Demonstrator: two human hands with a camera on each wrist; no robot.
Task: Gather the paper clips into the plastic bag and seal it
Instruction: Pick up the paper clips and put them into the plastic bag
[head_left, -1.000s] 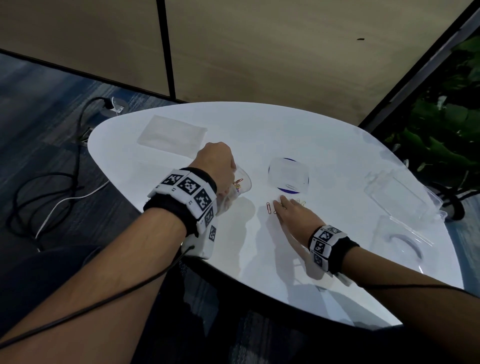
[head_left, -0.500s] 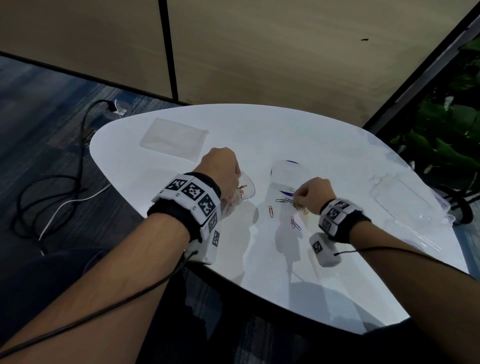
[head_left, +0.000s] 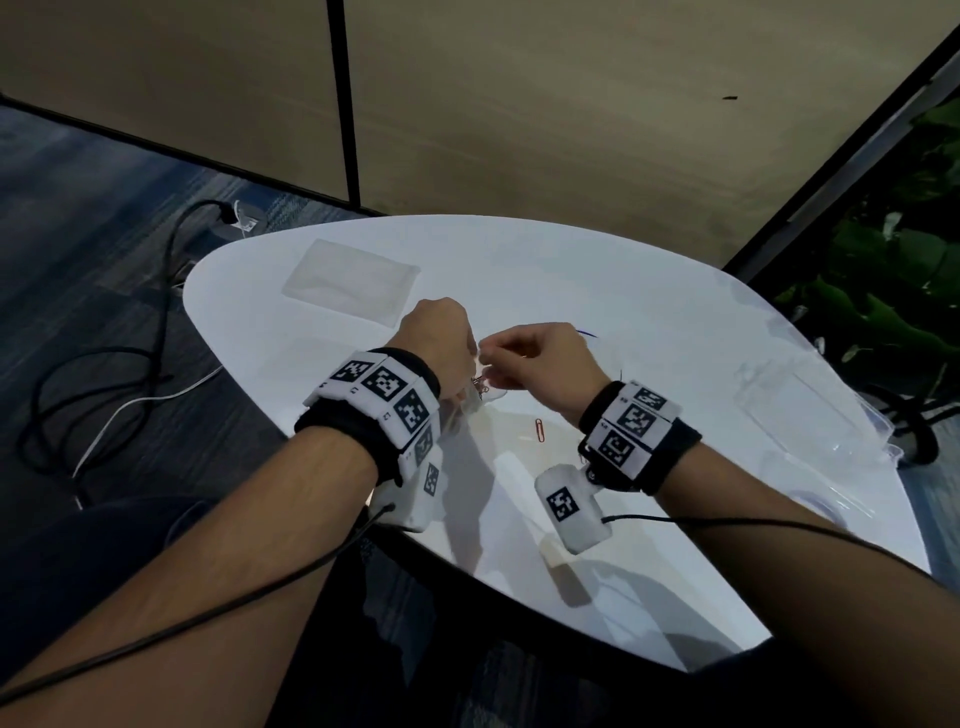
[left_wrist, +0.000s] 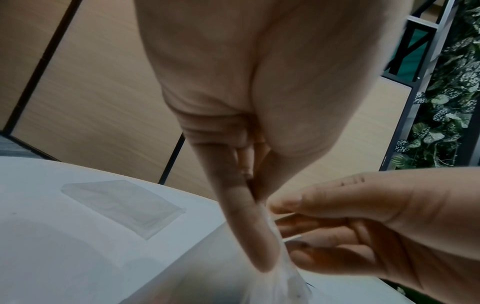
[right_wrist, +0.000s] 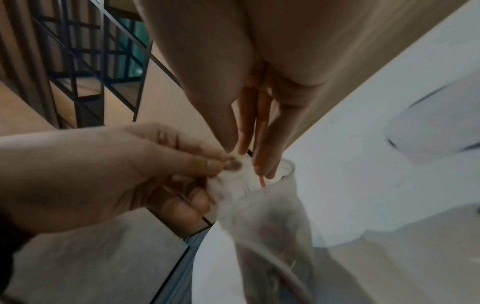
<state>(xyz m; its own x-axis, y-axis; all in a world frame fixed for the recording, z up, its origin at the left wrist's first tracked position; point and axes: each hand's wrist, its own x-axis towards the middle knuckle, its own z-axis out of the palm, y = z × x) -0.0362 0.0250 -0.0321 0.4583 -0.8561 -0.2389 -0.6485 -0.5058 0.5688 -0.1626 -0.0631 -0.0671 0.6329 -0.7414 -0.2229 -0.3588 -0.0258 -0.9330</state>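
My left hand (head_left: 465, 364) pinches the rim of a small clear plastic bag (right_wrist: 272, 226) between thumb and fingers and holds it up just above the white table (head_left: 649, 322). Blurred paper clips show inside the bag. Right at the bag's open mouth, my right hand (right_wrist: 259, 166) pinches a red paper clip (right_wrist: 262, 182) whose end pokes down into the opening. Another red paper clip (head_left: 540, 430) lies loose on the table in front of the hands. The left wrist view shows both hands meeting at the bag's rim (left_wrist: 275, 228).
A second flat clear bag (head_left: 353, 283) lies at the back left of the table. A round clear lid with a blue rim (right_wrist: 436, 127) sits behind my right hand. A clear plastic box (head_left: 810, 410) stands at the right edge. Cables run across the floor to the left.
My right hand left the table where the clips lay, rose with a clip pinched in its fingers and moved left to the bag's mouth. The left hand kept holding the bag.
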